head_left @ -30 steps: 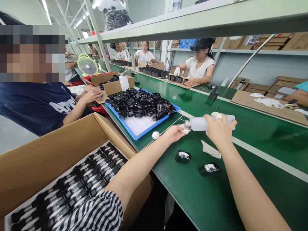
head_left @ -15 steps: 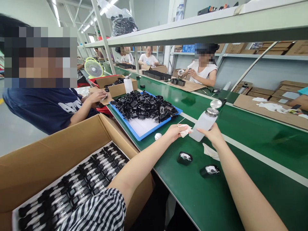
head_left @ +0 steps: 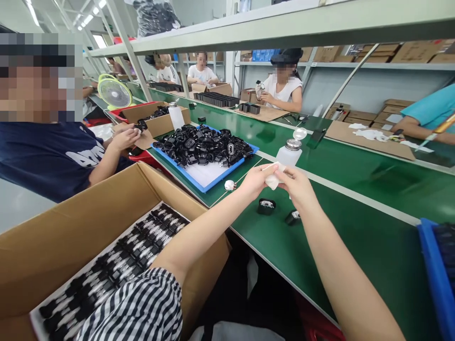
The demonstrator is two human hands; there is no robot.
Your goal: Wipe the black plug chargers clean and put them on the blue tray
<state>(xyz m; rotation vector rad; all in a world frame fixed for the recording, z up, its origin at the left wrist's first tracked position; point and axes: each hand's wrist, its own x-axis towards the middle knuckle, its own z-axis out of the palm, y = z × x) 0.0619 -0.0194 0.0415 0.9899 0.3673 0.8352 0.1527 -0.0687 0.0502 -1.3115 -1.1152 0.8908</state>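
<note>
Between both hands is a folded white cloth (head_left: 274, 179), above the green bench (head_left: 359, 222). My left hand (head_left: 256, 181) pinches its left side, and my right hand (head_left: 295, 183) grips its right side. Just behind them stands a translucent white bottle (head_left: 289, 155) with its metal lid raised. Two black housings with white parts inside rest below my hands, one upright (head_left: 266, 206) and one tilted (head_left: 293, 217), partly hidden by my right forearm. A small white ball-like piece (head_left: 230, 185) lies left of my left hand.
A blue-rimmed tray (head_left: 204, 188) heaped with black parts sits at centre left. An open carton (head_left: 85, 203) of packed parts is at lower left. Another blue tray (head_left: 432, 265) lies at the right edge. A co-worker (head_left: 71, 156) sits at left; a shelf (head_left: 249, 35) spans above.
My right hand has let go of the bottle, which now stands on the bench, and has joined my left hand on the cloth. The view has shifted right, bringing the right-hand tray into sight.
</note>
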